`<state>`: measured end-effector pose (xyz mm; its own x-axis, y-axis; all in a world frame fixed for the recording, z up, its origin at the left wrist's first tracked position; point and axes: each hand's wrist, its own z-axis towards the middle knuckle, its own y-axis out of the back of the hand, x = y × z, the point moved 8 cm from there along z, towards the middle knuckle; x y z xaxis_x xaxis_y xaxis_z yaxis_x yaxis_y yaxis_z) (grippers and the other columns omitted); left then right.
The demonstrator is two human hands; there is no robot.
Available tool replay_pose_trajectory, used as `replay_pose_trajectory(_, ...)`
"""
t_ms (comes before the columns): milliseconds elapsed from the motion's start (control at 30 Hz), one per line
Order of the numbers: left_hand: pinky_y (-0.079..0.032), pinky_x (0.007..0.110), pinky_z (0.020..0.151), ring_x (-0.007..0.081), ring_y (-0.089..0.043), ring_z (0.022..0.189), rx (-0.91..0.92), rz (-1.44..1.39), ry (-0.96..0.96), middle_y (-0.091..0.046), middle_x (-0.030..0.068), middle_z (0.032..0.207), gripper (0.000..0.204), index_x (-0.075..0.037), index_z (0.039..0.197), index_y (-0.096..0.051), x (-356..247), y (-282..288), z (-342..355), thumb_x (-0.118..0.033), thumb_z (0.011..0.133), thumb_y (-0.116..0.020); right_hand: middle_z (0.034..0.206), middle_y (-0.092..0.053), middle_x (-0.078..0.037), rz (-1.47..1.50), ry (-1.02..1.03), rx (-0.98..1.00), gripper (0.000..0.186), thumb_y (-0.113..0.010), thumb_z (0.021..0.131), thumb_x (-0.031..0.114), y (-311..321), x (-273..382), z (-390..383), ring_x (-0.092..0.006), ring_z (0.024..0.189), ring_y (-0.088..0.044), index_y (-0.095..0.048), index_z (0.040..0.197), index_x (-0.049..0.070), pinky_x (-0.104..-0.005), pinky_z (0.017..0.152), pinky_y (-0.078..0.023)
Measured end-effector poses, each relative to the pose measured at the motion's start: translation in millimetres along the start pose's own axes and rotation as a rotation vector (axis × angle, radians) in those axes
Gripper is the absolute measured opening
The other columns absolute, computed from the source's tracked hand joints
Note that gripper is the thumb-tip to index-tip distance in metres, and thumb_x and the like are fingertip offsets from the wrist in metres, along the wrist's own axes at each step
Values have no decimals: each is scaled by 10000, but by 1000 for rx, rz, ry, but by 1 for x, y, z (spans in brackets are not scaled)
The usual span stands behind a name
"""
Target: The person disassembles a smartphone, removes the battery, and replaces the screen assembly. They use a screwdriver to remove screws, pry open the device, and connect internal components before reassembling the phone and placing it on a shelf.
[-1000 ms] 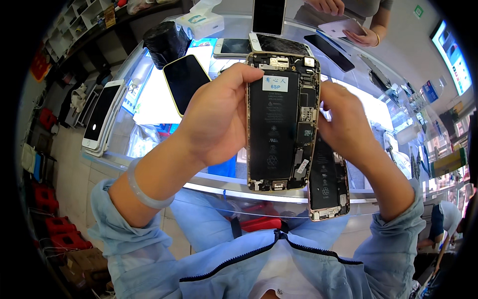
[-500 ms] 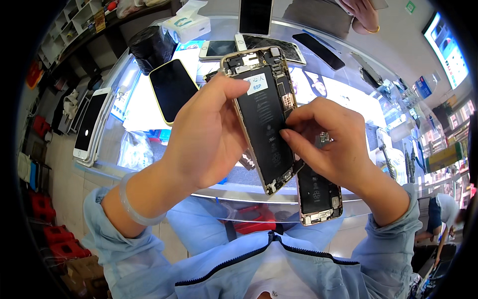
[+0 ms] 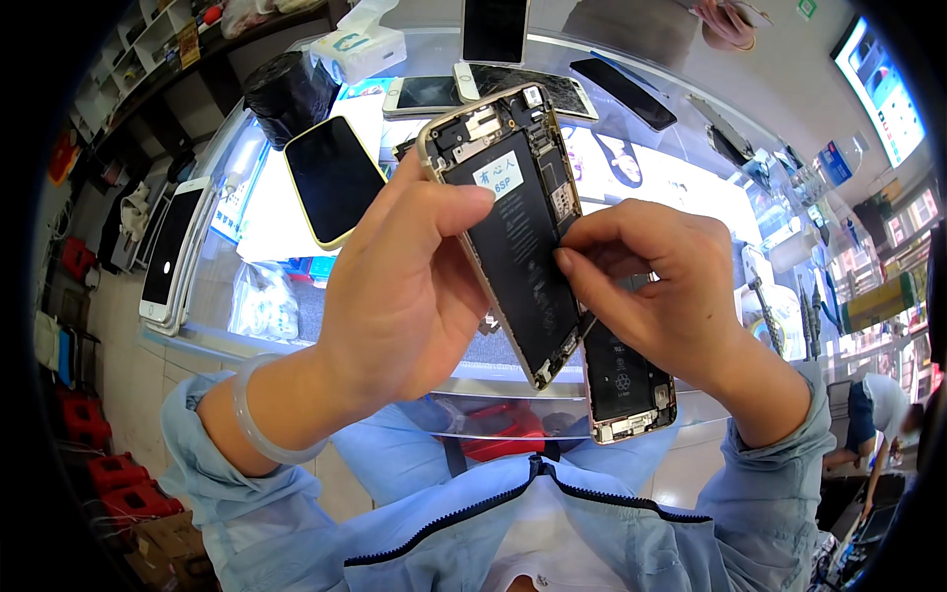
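My left hand [image 3: 390, 286] is closed round a tilted, opened phone [image 3: 518, 276] with exposed black battery, internal boards and a white sticker, its thumb resting on the upper left part. My right hand [image 3: 656, 281] is pinched at the middle of that phone's right side; what lies between thumb and index finger is too small to make out. A second opened phone [image 3: 626, 390], battery also exposed, is just below my right hand at the counter's near edge, its upper part hidden.
The glass counter [image 3: 217, 331] holds a yellow-edged phone [image 3: 333, 180], stacked white phones [image 3: 173, 252], a black wrapped bundle [image 3: 284, 97], a tissue pack [image 3: 360, 49] and several more phones [image 3: 621, 91]. A co-worker's hand [image 3: 725, 25] shows at the back, a person [image 3: 878, 414] at right.
The held phone has tilted leftward and shifted left. My right hand has moved from behind its edge to pinch at its face. The co-worker's hands have withdrawn upward.
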<state>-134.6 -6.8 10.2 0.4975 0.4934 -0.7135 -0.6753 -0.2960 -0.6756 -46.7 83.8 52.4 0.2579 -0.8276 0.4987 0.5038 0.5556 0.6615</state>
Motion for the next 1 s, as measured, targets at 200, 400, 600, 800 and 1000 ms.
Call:
replay_pose_trajectory(200, -472, 402, 913, 264, -581, 1051, 45, -178, 27, -574, 153, 1163, 383, 18, 1214, -458, 5, 0, -1, -191, 896, -412, 688, -613, -84, -105, 63, -58, 108, -673, 712, 3, -1, 5, -5, -193, 581, -627, -606, 795, 19, -269, 515, -495)
replay_pose_trajectory(400, -472, 396, 913, 248, -582, 1051, -24, -80, 16, -576, 151, 1163, 403, 26, 1223, -451, 2, 2, -2, -212, 901, -407, 767, -634, -74, -107, 61, -30, 156, -681, 725, -41, 5, -1, -7, -151, 671, -655, -633, 868, -4, -241, 603, -535)
replay_pose_trajectory(600, -462, 390, 933, 251, -570, 1070, 2, -103, 65, -573, 158, 1164, 414, 24, 1226, -450, 6, 1, -1, -228, 901, -401, 694, -602, -81, 84, 31, -20, 136, -696, 692, 13, 3, -9, -4, -215, 598, -625, -613, 799, 23, -279, 519, -482)
replay_pose_trajectory(800, -459, 394, 937, 260, -569, 1069, -7, -37, 36, -565, 165, 1169, 416, 24, 1233, -435, 4, 0, 0, -222, 901, -392, 672, -586, -78, -19, 112, -22, 131, -695, 688, 15, 3, 1, -5, -228, 579, -609, -619, 793, 30, -301, 505, -473)
replay_pose_trajectory(1000, -458, 393, 935, 256, -561, 1080, 73, -109, -2, -554, 162, 1180, 395, 26, 1228, -428, 3, -3, -4, -194, 903, -384, 743, -635, -93, -131, 78, 38, 138, -687, 694, -41, 2, 7, -3, -198, 632, -634, -646, 816, 10, -264, 557, -485)
